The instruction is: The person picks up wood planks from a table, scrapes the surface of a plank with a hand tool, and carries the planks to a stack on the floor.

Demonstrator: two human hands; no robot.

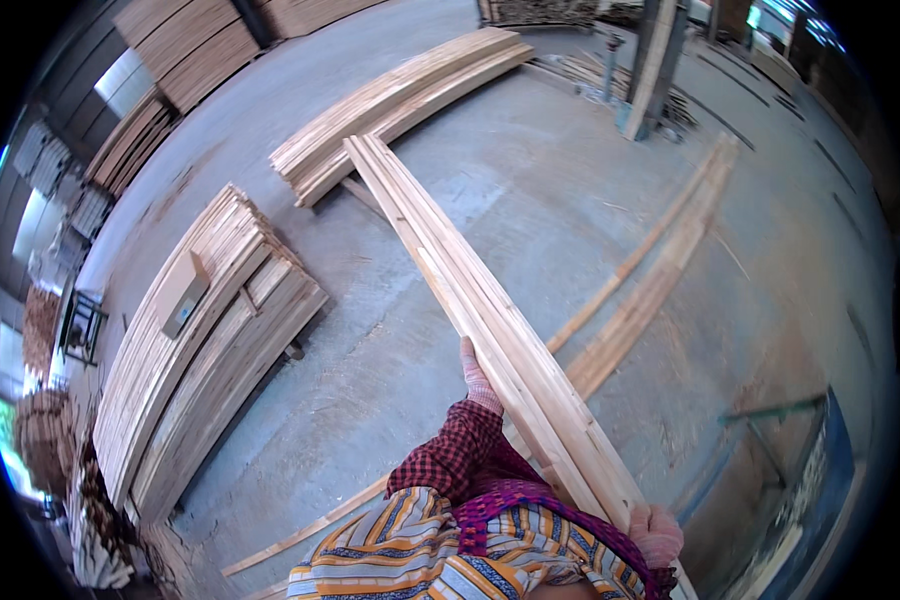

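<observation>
A bundle of several long, pale wooden planks (462, 283) slants across the middle, from my waist on the right up to the far left. My left hand (480, 382), in a pinkish glove, grips the bundle's left side partway along. Its thumb lies against the side and its other fingers are hidden underneath. At the near end, my right hand (655, 536), gloved too, is closed over the planks' right edge. The far end of the bundle meets a low stack of boards (400, 95); whether it rests on it I cannot tell.
On the left stands a larger plank stack (205, 350) with a cardboard-coloured box (181, 292) on top. Loose boards (660, 270) lie on the floor to the right. A column (653, 75) rises at the back; a green metal frame (775, 410) stands at right.
</observation>
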